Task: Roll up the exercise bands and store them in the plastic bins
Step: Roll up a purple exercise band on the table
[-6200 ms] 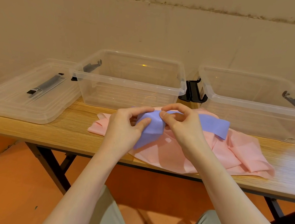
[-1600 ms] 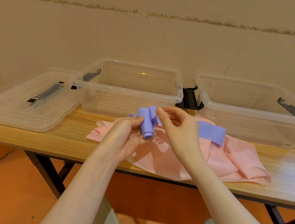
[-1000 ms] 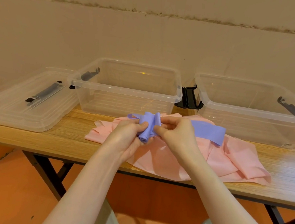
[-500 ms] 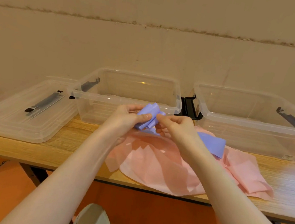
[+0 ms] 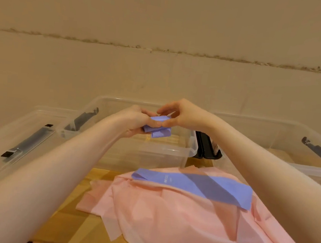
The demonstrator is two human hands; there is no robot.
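Because the purple band roll is thin, limp elastic sheet, I would judge it almost weightless, soft and springy, likely to uncoil once pressure comes off it, so the sensible hold is across the roll with the loose tail trapped under a finger. It is held up over the open middle bin, above its rim and not yet inside. The left hand grips it from the left with curled fingers, thumb on top; the right hand pinches its upper edge between thumb and fingertips, though how firmly I cannot tell. One flap hangs loose from the bundle's underside, so it looks more bunched than neatly rolled. Nothing stands between the roll and the bin floor; the drop looks clear. Nearer the person, a second purple band lies flat and unrolled across a heap of crumpled pink bands on the wooden table; those look equally slack and prone to slide against one another. Another clear bin stands to the right, black latches showing between the two, and a clear lid with a dark handle lies to the left, touching the middle bin's side.
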